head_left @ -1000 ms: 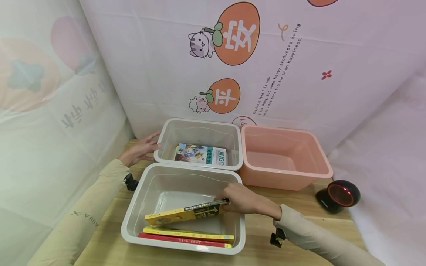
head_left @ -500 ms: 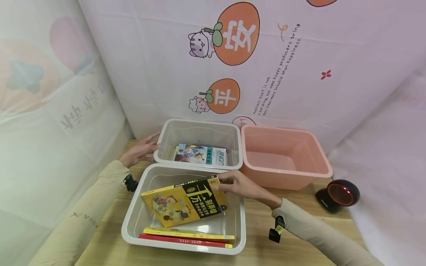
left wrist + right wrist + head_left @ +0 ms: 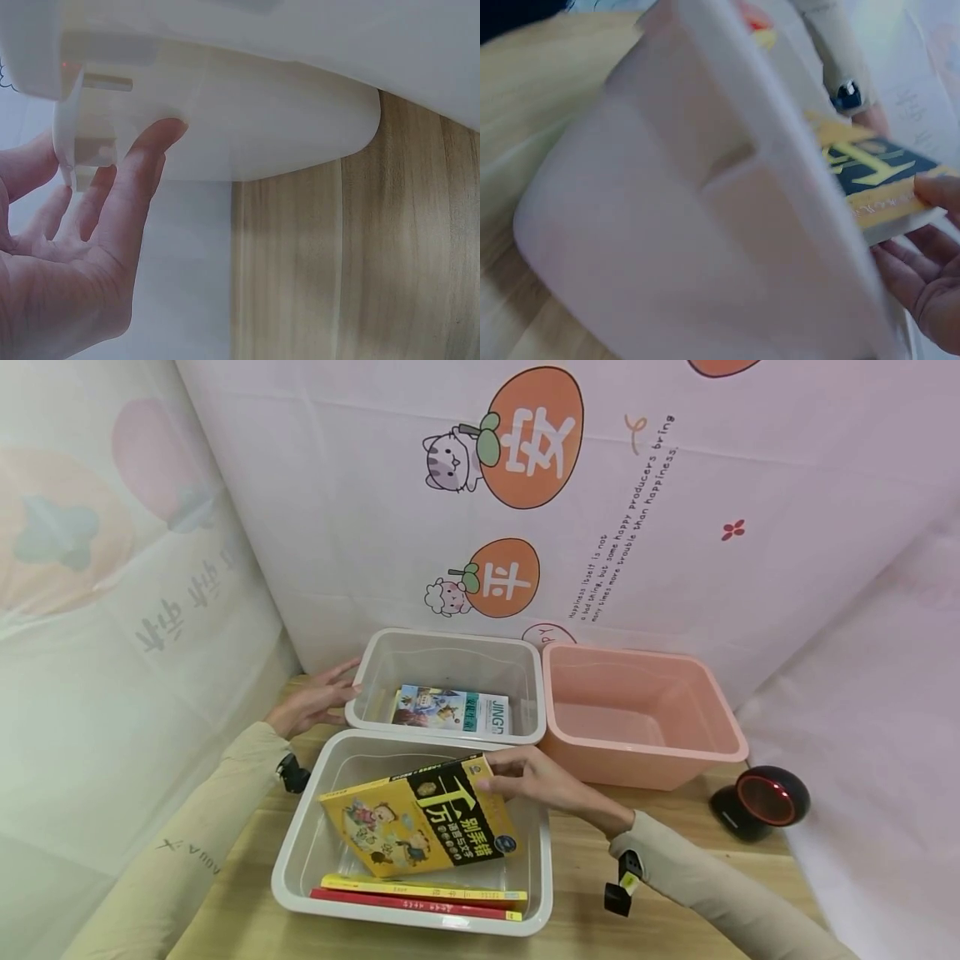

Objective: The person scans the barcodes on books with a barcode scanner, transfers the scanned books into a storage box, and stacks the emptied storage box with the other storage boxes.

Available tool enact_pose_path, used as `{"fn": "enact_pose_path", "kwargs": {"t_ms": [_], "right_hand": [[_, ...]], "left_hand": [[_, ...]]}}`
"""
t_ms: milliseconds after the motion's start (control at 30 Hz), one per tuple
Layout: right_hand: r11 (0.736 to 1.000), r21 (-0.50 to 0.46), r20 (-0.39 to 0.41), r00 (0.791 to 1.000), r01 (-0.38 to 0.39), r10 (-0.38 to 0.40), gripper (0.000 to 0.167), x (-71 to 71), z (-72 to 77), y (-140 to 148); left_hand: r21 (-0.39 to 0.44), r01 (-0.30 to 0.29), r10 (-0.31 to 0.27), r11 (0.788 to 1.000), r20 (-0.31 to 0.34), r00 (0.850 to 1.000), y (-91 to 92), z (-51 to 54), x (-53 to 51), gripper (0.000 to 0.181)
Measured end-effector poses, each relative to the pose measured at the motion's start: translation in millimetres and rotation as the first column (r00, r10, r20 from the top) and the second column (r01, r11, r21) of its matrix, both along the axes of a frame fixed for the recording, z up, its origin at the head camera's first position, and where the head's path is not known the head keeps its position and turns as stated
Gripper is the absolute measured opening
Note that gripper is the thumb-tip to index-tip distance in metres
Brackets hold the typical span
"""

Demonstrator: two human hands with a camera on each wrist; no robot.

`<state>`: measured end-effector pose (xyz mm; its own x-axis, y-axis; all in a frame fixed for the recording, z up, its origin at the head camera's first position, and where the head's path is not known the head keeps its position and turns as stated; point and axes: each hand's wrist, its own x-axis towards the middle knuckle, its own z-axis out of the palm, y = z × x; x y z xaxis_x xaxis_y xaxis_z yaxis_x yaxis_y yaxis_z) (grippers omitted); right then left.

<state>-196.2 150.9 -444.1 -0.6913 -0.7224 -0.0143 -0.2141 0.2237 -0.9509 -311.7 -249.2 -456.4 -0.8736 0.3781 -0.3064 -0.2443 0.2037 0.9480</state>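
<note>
Rectangular paper book (image 3: pixel 422 820) has tilted cover upward in the right hand (image 3: pixel 534 779).

head looks down from above; close wrist views share its grey bins (image 3: pixel 360 762)

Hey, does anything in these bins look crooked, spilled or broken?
No spill or damage is visible. Only the yellow-and-black book looks askew, slanting across the near gray bin while the yellow book and red book line its near wall. The right hand holds a corner, which likely explains it.
</note>
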Motion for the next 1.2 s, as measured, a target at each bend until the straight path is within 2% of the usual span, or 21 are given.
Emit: {"fn": "enact_pose_path", "kwargs": {"t_ms": [133, 233, 533, 833, 1100, 1200], "right_hand": [[1.0, -0.02, 0.073, 0.997, 0.024, -0.023, 0.03, 1.5, 8.0, -4.3], [0.998, 0.003, 0.099, 0.993, 0.069, -0.069, 0.032, 0.9, 14.8, -5.3], [0.981, 0.011, 0.088, 0.977, 0.193, -0.193, 0.035, -1.3, 36.0, 3.4], [0.948, -0.01, 0.17, 0.935, 0.317, -0.311, 0.043, 0.3, 65.4, 9.6], [0.904, 0.092, 0.122, 0.897, 0.417, -0.426, 0.045, -2.7, 93.8, 35.6], [0.897, 0.089, 0.109, 0.891, 0.433, -0.441, 0.046, -4.7, 103.2, 48.0]], "left_hand": [[0.006, -0.005, 0.005, 1.0, -0.002, 1.0, -0.6, -1.7, -0.3, 0.077], [0.013, -0.005, 0.004, 1.0, 0.005, 1.0, -1.2, -2.5, -0.6, 0.077], [0.008, 0.002, -0.002, 1.0, 0.0, 1.0, -0.6, 0.6, 2.3, 0.077], [-0.012, -0.002, 0.001, 1.0, -0.01, 1.0, -0.2, -1.0, 2.3, 0.076], [-0.009, -0.006, 0.006, 1.0, -0.01, 1.0, -0.2, -1.7, 1.8, 0.077], [-0.002, -0.001, 0.001, 1.0, -0.012, 1.0, -0.8, -2.1, 1.6, 0.077]]}}
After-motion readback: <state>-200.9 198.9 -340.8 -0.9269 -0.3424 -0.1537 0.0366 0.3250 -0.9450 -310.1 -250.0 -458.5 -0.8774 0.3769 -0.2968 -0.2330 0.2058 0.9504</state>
